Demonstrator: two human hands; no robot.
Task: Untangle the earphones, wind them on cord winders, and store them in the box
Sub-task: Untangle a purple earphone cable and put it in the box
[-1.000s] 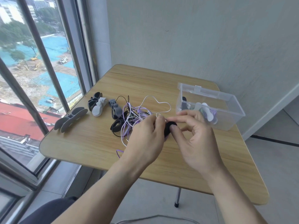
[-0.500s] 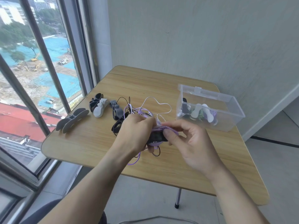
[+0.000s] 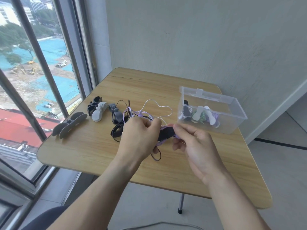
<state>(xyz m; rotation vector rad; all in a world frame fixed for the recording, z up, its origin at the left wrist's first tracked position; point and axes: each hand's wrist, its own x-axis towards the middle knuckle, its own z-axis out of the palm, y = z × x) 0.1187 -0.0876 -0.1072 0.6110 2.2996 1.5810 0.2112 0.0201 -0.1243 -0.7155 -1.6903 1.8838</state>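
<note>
Wooden bench (image 3: 99,151) by the window: your left hand (image 3: 141,136) grips the black winder (image 3: 165,133) wrapped in purple earphone cord (image 3: 163,128), right hand (image 3: 197,145) pinches its end. Clear box (image 3: 232,123) sits right, holding wound sets.

Person seen from own head camera; two bare forearms enter from the near edge. Left hand (image 3: 141,138) and right hand (image 3: 197,146) both bare: no gloves, rings, watch or wristband visible on either. No sleeves reach the forearms; both are uncovered up to the frame edge. Fingernails short, plain where they show. At the near left, below the left forearm, a patch of dark blue-grey cloth (image 3: 49,218), smooth, likely worn on the leg; garment type cannot be told
</note>
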